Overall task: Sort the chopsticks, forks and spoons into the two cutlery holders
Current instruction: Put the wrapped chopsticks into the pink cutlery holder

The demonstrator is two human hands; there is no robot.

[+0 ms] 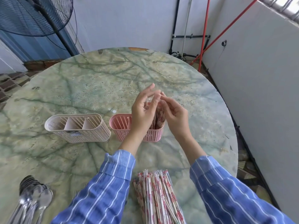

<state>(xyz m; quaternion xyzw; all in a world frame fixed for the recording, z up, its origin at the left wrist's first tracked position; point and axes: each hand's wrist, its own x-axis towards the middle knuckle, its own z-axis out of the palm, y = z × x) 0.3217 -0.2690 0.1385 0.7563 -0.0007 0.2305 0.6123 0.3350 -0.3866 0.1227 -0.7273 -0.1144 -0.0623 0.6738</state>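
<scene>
A pink cutlery holder (119, 125) stands mid-table with a bundle of wrapped chopsticks (157, 118) upright in its right compartment. My left hand (143, 109) and my right hand (174, 115) flank that bundle from either side, just above the holder. Their fingers are loose and apart, and the fingertips nearly meet over the chopstick tops. To the left of the pink holder is a beige holder (77, 128) with three empty compartments. A pile of paper-wrapped chopsticks (158, 196) lies at the near edge between my sleeves. Several metal spoons (35, 198) lie at the near left.
The round green marble table (97, 81) stretches far beyond the holders. A standing fan (32, 15) is at the back left. A white wall (258, 94) runs close along the table's right side, with red poles (204, 29) leaning in the corner.
</scene>
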